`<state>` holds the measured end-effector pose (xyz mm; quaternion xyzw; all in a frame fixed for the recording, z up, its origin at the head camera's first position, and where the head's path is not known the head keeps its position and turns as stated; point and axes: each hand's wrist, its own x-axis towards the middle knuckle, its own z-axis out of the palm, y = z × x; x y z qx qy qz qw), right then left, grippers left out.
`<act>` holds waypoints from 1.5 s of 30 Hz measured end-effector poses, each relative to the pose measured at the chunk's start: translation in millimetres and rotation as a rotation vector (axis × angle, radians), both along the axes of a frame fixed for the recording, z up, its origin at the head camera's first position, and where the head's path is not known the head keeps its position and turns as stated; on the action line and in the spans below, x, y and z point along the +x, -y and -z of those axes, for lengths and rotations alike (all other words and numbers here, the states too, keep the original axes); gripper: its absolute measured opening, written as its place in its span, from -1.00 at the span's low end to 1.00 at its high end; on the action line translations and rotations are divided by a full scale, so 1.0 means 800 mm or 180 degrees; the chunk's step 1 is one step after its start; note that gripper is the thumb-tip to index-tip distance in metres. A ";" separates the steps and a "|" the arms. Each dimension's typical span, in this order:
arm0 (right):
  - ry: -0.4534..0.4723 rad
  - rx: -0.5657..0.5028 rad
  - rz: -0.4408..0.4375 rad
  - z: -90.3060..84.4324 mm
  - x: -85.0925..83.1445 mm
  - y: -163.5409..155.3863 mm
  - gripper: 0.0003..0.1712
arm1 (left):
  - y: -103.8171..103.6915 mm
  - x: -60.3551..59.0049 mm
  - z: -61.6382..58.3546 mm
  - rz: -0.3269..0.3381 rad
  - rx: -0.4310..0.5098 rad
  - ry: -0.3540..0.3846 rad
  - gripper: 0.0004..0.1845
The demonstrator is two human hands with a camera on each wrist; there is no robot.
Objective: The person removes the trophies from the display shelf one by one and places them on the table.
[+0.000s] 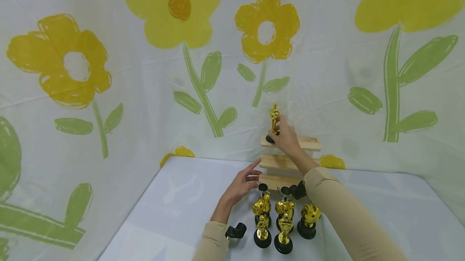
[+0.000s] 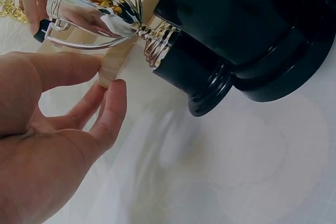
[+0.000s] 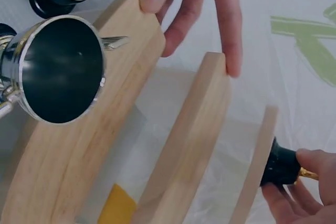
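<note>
A three-tier wooden display stand (image 1: 279,161) stands against the back of the table. At the left of its top tier, my right hand (image 1: 287,136) holds a gold figure trophy (image 1: 274,112) upright by its black base (image 3: 281,166). In the right wrist view that base is right at the top board. My left hand (image 1: 241,184) pinches the left end of the lowest tier (image 2: 111,66) between thumb and fingers, while one finger reaches the middle tier's end (image 3: 215,66). Silver cup trophies (image 2: 100,11) (image 3: 63,69) stand close in front of the lowest tier.
Several gold trophies on black bases, among them a small front one (image 1: 284,232) and one at the right (image 1: 309,218), crowd the table between my forearms. A white cloth (image 1: 163,208) covers the table. Behind the stand hangs a flower-printed curtain (image 1: 319,71).
</note>
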<state>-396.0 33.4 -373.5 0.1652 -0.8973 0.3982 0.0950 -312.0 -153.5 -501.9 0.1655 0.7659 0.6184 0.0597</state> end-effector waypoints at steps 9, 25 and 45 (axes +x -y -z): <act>-0.0024 0.0015 -0.0012 -0.003 0.007 -0.004 -0.40 | 0.000 -0.004 0.003 -0.0018 0.0008 0.0027 -0.13; -0.0127 -0.0012 -0.0319 -0.024 0.032 -0.041 -0.39 | -0.002 -0.004 -0.001 -0.0028 -0.0031 -0.0020 -0.12; -0.0401 -0.0092 -0.0655 -0.019 0.094 -0.066 -0.45 | -0.001 -0.001 0.000 -0.0095 -0.0095 0.0002 -0.12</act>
